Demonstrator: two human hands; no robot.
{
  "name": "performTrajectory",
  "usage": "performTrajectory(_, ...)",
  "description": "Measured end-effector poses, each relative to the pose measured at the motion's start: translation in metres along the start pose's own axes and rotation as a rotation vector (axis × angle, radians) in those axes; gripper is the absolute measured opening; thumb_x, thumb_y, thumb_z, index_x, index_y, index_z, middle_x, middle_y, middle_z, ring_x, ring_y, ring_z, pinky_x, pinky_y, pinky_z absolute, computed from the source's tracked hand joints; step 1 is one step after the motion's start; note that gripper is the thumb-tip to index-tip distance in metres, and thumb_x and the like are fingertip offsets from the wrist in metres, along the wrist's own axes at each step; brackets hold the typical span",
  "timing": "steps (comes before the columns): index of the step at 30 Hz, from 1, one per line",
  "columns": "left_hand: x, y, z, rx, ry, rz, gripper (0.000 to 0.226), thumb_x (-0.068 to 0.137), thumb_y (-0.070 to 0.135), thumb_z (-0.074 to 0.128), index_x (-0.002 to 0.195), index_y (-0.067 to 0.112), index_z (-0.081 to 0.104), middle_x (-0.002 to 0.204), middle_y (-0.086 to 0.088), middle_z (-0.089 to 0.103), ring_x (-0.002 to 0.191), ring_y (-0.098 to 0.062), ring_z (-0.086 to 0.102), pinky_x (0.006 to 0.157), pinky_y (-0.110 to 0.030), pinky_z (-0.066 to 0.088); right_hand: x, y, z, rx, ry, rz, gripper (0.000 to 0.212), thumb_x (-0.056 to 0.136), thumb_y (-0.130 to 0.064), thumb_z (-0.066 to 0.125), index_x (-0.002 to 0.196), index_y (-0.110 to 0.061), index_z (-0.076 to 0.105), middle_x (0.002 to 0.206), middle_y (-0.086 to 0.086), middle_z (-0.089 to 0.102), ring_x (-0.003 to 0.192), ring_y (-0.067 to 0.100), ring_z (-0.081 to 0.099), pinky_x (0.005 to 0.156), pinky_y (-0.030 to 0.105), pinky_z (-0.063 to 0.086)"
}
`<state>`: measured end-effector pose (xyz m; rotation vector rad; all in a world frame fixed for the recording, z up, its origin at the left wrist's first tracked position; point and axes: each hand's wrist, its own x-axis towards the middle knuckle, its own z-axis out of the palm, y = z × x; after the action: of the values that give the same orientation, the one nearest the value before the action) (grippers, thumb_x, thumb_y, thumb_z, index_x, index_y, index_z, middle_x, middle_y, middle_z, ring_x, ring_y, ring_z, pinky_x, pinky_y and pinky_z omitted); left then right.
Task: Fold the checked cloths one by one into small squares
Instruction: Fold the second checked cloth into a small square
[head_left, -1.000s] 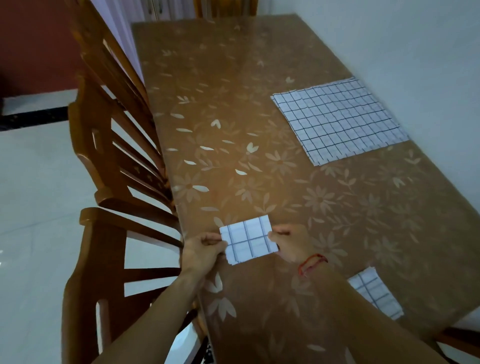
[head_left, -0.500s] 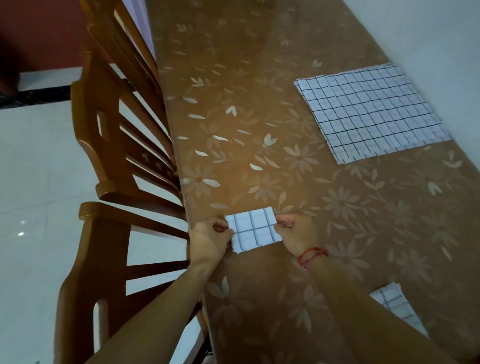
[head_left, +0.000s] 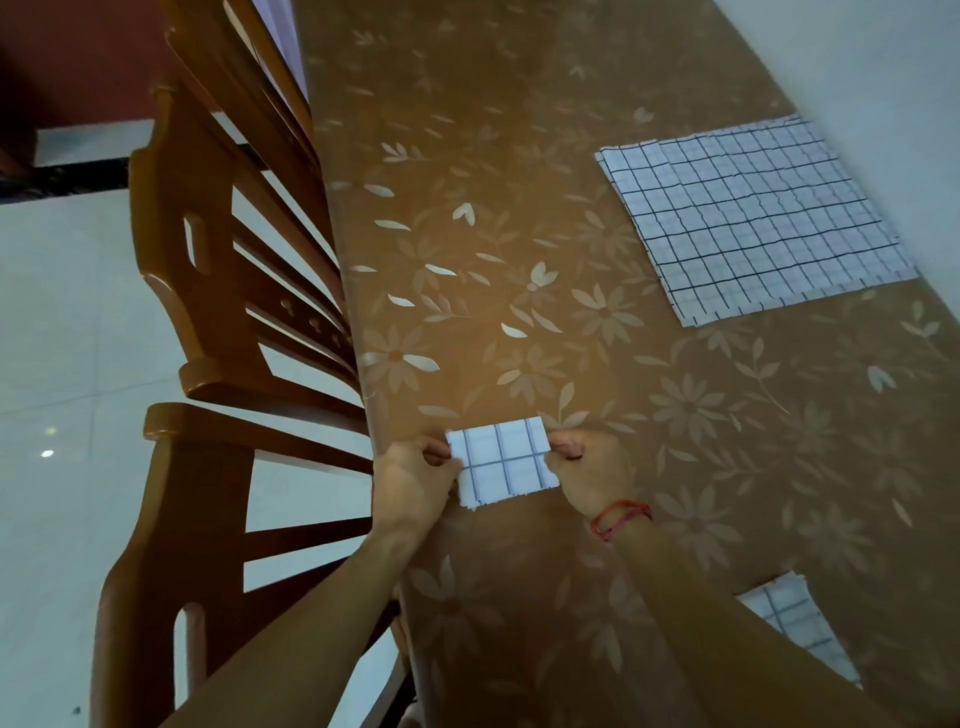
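A small folded checked cloth (head_left: 501, 460), white with dark grid lines, lies near the table's left edge. My left hand (head_left: 413, 480) pinches its left side and my right hand (head_left: 592, 470), with a red thread at the wrist, pinches its right side. Far right on the table, a large checked cloth (head_left: 748, 218) lies spread flat beside the wall. Another folded checked cloth (head_left: 802, 631) sits at the lower right, partly hidden behind my right forearm.
The brown table (head_left: 519, 234) carries a pale flower pattern. Wooden chairs (head_left: 208, 322) stand tight against its left edge. A white wall runs along the table's right side. Pale floor tiles lie beyond the chairs.
The camera has tilted down and shifted, so the cloths sit further right in view. Both hands keep hold of the small folded cloth in the same spot.
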<state>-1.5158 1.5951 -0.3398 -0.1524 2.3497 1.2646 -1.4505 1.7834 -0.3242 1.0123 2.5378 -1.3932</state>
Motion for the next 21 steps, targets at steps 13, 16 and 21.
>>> performTrajectory(13,-0.002,-0.012,-0.007,0.396,0.035,0.552,0.023,0.097,0.025,0.049,0.11,0.016,0.066,0.115,0.004,0.065,0.101,-0.013,0.06,0.088,-0.035,0.054,-0.001,0.004,0.001,-0.145,0.073,-0.042,0.017,0.083,-0.013,0.066,0.098,-0.019,0.071,0.078,-0.008,0.06,0.073,0.008,0.055,0.063,0.008,0.041)
performTrajectory(16,-0.004,-0.015,0.005,0.61,-0.004,0.721,0.045,0.096,0.026,0.032,0.129,0.007,0.057,0.142,-0.009,0.051,0.128,-0.027,0.049,0.103,-0.047,0.046,-0.006,0.005,0.009,-0.312,0.129,-0.237,0.03,0.088,-0.025,0.06,0.118,-0.023,0.063,0.104,-0.002,0.054,0.091,0.014,0.055,0.081,0.027,0.05)
performTrajectory(21,-0.005,-0.022,0.02,0.78,-0.016,0.819,0.054,0.092,0.02,0.03,0.139,-0.003,0.047,0.147,-0.02,0.042,0.139,-0.031,0.038,0.11,-0.047,0.036,-0.018,-0.006,0.039,-0.659,0.0,-0.63,0.051,0.094,-0.026,0.035,0.141,-0.008,0.044,0.152,0.012,0.035,0.141,0.025,0.031,0.116,0.037,0.025)
